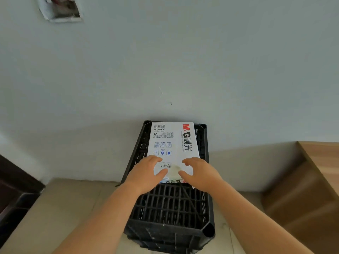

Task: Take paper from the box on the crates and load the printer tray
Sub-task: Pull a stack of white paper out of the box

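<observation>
Head view: I'm seeing both hands, left [146,173] and right [200,173], spreading open, holding nothing, over the box [173,143]; tugging its near end risks sliding it off the crates [170,208].

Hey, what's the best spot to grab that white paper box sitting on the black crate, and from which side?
Take the paper box by its two long side edges near the end closest to you, one hand each side, coming from the front. It lies flat, long axis pointing away towards the wall, on the black crate. The left hand and right hand already rest open on that near end.
</observation>
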A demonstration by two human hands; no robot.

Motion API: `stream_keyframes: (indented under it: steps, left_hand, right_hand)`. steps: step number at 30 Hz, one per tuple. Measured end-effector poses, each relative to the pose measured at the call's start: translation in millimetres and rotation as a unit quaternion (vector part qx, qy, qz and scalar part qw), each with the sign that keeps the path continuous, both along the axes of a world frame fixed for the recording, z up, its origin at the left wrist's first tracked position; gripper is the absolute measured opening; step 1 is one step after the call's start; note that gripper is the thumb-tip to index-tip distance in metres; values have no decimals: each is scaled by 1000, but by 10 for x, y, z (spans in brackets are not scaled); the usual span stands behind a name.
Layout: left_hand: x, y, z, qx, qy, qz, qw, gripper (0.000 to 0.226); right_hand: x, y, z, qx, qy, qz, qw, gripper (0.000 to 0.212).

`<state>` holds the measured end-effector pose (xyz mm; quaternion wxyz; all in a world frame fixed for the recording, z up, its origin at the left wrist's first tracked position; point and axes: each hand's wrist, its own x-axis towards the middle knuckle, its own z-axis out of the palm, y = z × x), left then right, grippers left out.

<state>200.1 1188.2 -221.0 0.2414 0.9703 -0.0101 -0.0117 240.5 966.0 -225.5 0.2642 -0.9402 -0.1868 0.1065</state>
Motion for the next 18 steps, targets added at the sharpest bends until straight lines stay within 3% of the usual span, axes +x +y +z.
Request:
stream_keyframes:
  steps: [9, 18]
  left_hand:
    - [379, 155, -304, 17, 15, -80, 997, 56]
    - [434, 339, -331, 6, 9, -92, 996, 55]
  right_hand:
    - [223, 327, -138, -58, 55, -47, 996, 50]
    - [438, 624, -160, -136, 106, -76, 982, 23]
